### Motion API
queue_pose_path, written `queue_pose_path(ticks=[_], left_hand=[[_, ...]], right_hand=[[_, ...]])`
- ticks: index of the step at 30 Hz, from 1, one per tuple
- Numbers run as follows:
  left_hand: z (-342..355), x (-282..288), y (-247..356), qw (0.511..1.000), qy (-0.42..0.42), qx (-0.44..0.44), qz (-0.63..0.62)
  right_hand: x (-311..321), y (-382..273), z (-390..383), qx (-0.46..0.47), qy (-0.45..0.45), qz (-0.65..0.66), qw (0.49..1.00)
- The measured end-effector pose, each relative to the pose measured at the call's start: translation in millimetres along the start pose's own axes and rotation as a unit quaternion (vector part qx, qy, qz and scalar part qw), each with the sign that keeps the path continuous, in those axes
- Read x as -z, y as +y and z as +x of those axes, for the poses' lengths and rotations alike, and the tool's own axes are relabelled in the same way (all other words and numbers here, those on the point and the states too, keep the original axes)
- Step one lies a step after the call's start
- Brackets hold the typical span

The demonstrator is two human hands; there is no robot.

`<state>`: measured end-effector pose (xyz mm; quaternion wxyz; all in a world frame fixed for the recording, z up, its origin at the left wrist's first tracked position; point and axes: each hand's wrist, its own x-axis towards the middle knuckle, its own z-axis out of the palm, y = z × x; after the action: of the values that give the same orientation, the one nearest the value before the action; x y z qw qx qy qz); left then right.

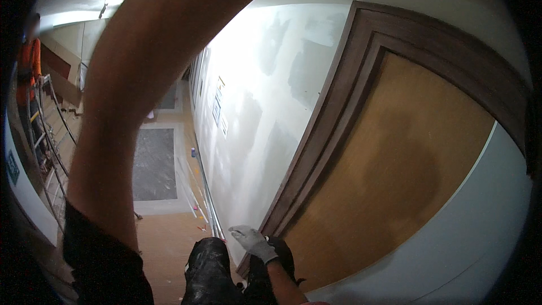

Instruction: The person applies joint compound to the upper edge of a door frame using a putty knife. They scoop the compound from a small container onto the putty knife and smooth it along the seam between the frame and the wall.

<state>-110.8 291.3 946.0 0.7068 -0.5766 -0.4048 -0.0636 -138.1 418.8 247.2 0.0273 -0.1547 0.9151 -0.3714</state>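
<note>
A: Where are the hands?

B: The gloved right hand (pixel 251 242) is by the knees (pixel 209 251), near the lower left end of the dark door frame (pixel 339 107); nothing shows in its grasp, but whether it's closed I can't tell. The left arm (pixel 116 96) is raised, the left hand out of view.

A: How would the frame handle?

B: It borders the brown panel (pixel 395 135); probably stiff and weighty, easily scuffed. Best held by the outer left edge.
</note>
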Motion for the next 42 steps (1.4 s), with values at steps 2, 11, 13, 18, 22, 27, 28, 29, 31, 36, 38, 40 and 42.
queue_pose_path(ticks=[2, 11, 13, 18, 22, 27, 28, 29, 31, 36, 38, 40, 42], left_hand=[[-35.2, 10.2, 3.4, 0.999, 0.050, 0.003, -0.010], [-230.8, -71.3, 34.8, 0.828, 0.193, 0.345, -0.399], [-241.8, -73.9, 51.5, 0.842, 0.172, 0.376, -0.347], [-264.0, -111.4, 103.8, 0.708, 0.220, 0.457, -0.492], [-272.0, -107.8, 162.4, 0.571, 0.144, 0.640, -0.493], [-302.6, -95.7, 153.9, 0.602, 0.182, 0.630, -0.455], [-311.0, -87.9, 147.4, 0.606, 0.170, 0.641, -0.440], [-311.6, -79.9, 146.4, 0.610, 0.136, 0.661, -0.416], [-314.1, -73.3, 145.1, 0.599, 0.081, 0.695, -0.390], [-344.4, -94.7, 155.9, 0.498, 0.164, 0.685, -0.506], [-341.3, -106.5, 169.0, 0.466, 0.211, 0.671, -0.537], [-329.9, -120.0, 189.5, 0.451, 0.251, 0.684, -0.515], [-353.1, -134.9, 191.9, 0.581, 0.186, 0.656, -0.445]], right_hand=[[11.7, 3.0, 8.7, 0.020, -0.002, 0.145, 0.989], [232.7, -146.2, 62.4, 0.263, 0.271, 0.313, 0.872], [269.7, -181.0, 67.4, 0.338, 0.328, 0.291, 0.833], [292.7, -227.5, 101.0, 0.392, 0.339, 0.395, 0.759], [279.9, -235.4, 103.3, 0.340, 0.387, 0.413, 0.751], [283.7, -198.1, 132.2, 0.351, 0.332, 0.443, 0.755], [285.4, -193.9, 135.1, 0.345, 0.335, 0.439, 0.759], [288.5, -188.0, 135.3, 0.336, 0.342, 0.434, 0.763], [292.9, -179.1, 136.3, 0.361, 0.335, 0.429, 0.757], [277.9, -190.3, 151.0, 0.410, 0.354, 0.460, 0.704], [267.9, -191.3, 166.0, 0.419, 0.355, 0.505, 0.666], [267.7, -192.1, 167.9, 0.413, 0.336, 0.470, 0.704], [266.6, -188.5, 183.0, 0.318, 0.353, 0.492, 0.729]])
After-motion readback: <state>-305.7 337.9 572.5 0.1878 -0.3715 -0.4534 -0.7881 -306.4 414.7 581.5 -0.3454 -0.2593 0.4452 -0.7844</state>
